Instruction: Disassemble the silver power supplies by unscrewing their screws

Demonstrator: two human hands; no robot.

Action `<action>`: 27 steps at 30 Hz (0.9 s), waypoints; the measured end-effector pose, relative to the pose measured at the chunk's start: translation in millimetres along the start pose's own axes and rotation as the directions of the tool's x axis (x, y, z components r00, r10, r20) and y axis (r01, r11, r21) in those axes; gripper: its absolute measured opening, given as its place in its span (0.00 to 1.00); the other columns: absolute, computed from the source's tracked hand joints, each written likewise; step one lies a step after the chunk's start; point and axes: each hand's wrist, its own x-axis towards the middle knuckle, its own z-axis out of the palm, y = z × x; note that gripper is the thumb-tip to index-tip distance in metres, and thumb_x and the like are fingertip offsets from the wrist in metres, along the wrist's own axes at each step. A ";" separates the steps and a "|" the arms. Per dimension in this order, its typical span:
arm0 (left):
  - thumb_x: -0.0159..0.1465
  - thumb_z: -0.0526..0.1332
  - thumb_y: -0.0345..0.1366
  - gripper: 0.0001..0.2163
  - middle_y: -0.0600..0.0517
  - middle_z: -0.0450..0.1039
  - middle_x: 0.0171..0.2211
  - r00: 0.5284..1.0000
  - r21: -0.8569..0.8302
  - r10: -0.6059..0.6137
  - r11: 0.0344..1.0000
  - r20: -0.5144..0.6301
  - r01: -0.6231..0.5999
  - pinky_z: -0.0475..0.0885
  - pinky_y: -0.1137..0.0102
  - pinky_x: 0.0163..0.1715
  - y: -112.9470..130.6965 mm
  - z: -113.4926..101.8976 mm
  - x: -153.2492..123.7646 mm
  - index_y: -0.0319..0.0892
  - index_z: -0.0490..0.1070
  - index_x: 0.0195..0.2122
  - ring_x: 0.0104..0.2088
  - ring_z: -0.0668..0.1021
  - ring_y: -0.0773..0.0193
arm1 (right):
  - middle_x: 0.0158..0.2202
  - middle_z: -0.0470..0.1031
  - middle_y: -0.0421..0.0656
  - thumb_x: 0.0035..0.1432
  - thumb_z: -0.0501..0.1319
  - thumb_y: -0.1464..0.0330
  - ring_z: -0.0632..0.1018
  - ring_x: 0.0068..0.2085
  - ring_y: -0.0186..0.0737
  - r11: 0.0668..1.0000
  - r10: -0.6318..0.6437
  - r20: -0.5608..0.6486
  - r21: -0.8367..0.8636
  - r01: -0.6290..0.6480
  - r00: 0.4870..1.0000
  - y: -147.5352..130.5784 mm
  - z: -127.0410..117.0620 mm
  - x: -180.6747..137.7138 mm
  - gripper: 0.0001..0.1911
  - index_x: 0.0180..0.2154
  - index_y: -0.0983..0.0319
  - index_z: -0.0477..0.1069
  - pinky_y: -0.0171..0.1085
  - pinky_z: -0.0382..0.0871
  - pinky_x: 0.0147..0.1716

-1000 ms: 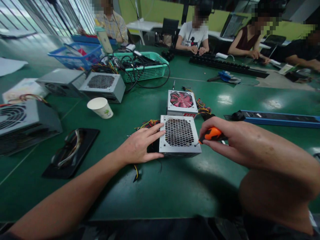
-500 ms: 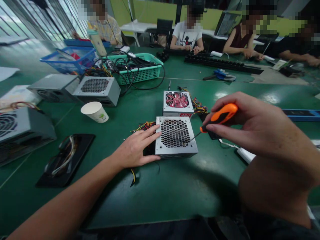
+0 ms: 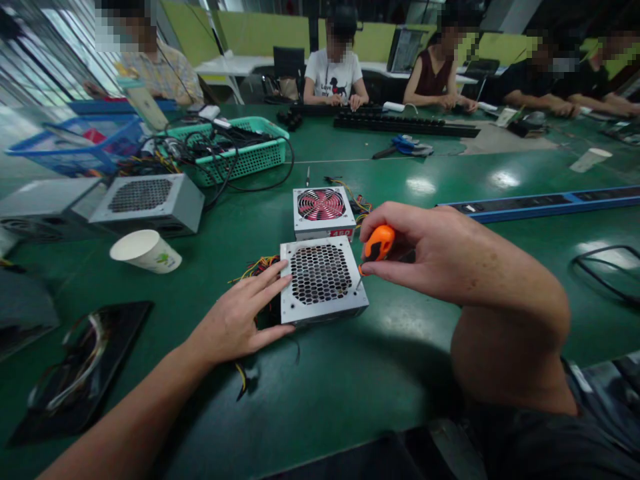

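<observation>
My left hand grips the left side of a grey power supply unit with a honeycomb grille facing up. Its fingers rest on the top edge, and the thumb is at the near left corner. An orange and black screwdriver is pinched in my right hand, its handle tilted. The thin shaft points down to the unit's right edge near the corner; the exact contact of the tip is too small to tell. Behind stands a second power supply with a red fan. Coloured cables come out on the left.
A paper cup stands at left, with glasses on a black pad nearer me. Farther back are more power supplies, a green basket of cables and a blue basket. A blue power strip lies right. Several people sit opposite.
The view has turned right, so things appear farther left. The screwdriver now stands steeper, and its tip has shifted from beside the grille to the unit's right edge. My left hand stays on the unit.
</observation>
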 end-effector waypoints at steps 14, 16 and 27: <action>0.64 0.65 0.49 0.41 0.34 0.52 0.72 1.000 -0.011 0.001 1.000 -0.006 -0.001 0.72 0.49 0.59 -0.6 0.3 0.0 0.44 0.48 0.73 0.67 0.67 0.40 | 0.33 0.79 0.36 0.59 0.66 0.63 0.76 0.29 0.34 0.998 -0.057 0.054 -0.010 0.058 0.997 -1.1 0.9 1.3 0.11 0.43 0.57 0.72 0.34 0.62 0.29; 0.64 0.65 0.49 0.41 0.34 0.52 0.72 1.000 -0.010 -0.003 1.000 -0.004 0.003 0.72 0.49 0.59 -0.4 0.2 0.1 0.42 0.49 0.73 0.67 0.67 0.41 | 0.33 0.79 0.36 0.59 0.66 0.63 0.76 0.29 0.34 0.998 -0.069 0.062 -0.010 0.070 0.996 -1.3 2.1 1.8 0.11 0.44 0.57 0.72 0.34 0.63 0.29; 0.64 0.65 0.50 0.40 0.34 0.53 0.71 1.000 -0.027 -0.011 1.000 -0.018 0.010 0.72 0.49 0.58 1.4 -1.3 0.5 0.42 0.51 0.72 0.67 0.67 0.41 | 0.33 0.80 0.36 0.63 0.62 0.67 0.78 0.31 0.34 0.994 -0.109 0.212 0.019 0.108 0.971 1.0 4.8 0.8 0.08 0.45 0.56 0.72 0.34 0.64 0.31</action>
